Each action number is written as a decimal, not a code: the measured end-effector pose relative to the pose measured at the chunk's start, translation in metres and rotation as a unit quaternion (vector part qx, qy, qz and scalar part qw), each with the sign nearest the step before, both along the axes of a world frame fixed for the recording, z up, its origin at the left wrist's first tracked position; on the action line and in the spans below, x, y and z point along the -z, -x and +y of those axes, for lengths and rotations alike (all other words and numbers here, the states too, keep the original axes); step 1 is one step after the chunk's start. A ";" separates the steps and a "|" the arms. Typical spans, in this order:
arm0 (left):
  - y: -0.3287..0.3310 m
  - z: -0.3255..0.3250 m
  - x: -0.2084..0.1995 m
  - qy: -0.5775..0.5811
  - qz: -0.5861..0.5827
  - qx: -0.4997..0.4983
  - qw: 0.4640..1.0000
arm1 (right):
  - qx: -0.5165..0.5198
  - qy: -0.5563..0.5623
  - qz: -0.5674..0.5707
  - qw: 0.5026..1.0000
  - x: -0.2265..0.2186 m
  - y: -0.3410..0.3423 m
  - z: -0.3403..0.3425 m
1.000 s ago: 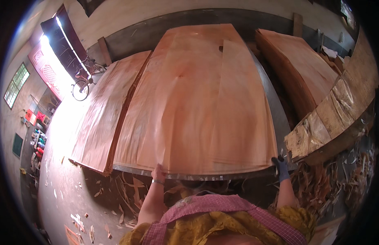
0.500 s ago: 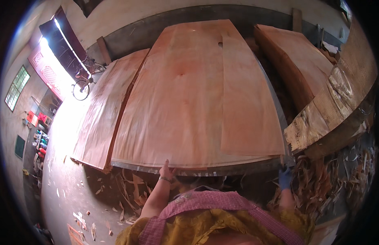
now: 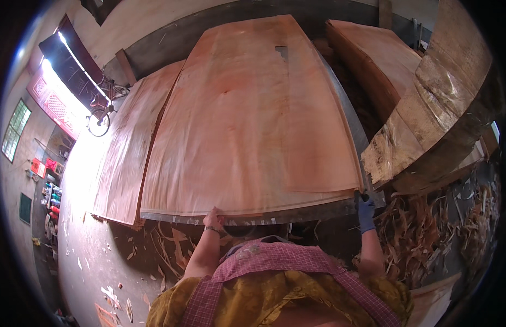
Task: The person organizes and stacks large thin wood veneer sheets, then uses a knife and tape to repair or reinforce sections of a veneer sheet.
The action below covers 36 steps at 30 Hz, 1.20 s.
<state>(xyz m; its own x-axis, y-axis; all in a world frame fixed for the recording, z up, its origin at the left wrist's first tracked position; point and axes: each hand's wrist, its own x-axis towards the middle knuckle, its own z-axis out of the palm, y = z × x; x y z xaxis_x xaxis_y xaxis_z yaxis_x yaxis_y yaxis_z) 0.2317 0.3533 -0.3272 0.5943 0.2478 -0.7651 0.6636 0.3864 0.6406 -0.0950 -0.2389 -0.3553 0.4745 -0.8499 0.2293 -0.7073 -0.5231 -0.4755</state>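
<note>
Blue glove [image 3: 366, 213]: knit-looking, with dark fingertips, on the right hand [image 3: 364, 206], which meets the near right corner of the veneer [image 3: 253, 131]; whether it pinches the corner, one cannot tell.
Left hand [image 3: 214, 219]: bare, at the near edge, thumb upward; its grip is also unclear.
Veneer: spread in front of both hands, reaching well beyond them; thin for its breadth, so probably light, floppy across the width and apt to split along the grain.
Hold: likely best by the near edge, hands well apart, fingers flat; the smooth face may slide easily.
Near edge: beside the right hand, one layer stops short, baring a paler one.
Scraps [image 3: 427, 229]: curled, brittle-looking strips, right of the right hand.
Table [image 3: 318, 211]: grey, hard-looking, its rim showing between the hands.
Slab [image 3: 416, 120]: pale, rough-ended, with shiny film, beyond the right hand.
Left stack [image 3: 127, 141]: rippled layers, ragged-edged, beyond the left hand.
Face: pinkish-brown, with a dark knot ahead of the left hand and a ragged hole farther off.
Right stack [image 3: 373, 49]: thick, layered, far beyond the right hand.
</note>
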 end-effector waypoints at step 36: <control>0.024 0.024 0.007 0.058 -0.065 0.057 0.995 | 0.204 -0.037 -0.024 0.978 -0.091 0.315 0.147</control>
